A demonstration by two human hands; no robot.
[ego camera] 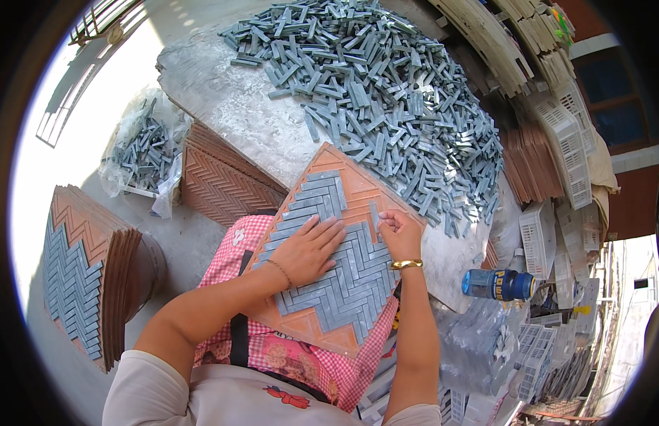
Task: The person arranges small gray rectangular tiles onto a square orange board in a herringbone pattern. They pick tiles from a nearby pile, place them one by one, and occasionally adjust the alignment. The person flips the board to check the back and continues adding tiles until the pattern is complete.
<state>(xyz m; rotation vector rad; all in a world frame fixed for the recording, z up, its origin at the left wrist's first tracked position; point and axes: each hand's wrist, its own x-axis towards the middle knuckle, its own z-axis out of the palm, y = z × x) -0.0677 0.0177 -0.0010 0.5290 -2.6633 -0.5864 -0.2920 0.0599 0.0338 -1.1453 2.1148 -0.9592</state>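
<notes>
An orange-brown grooved template board lies tilted across my lap. Narrow grey mosaic strips fill much of it in a herringbone pattern, while bare grooves show at its upper right and along its lower edge. My left hand rests palm down on the laid strips, holding nothing, with its fingers slightly spread. At the upper right of the board, my right hand pinches a single grey strip between thumb and fingertips. That strip stands over the bare grooves; whether its lower end is seated cannot be made out.
A large heap of loose grey strips covers much of the pale work surface ahead. Stacked template boards stand left, with another stack nearer. A plastic-lined container holds more strips. A blue bottle is at right, near white crates.
</notes>
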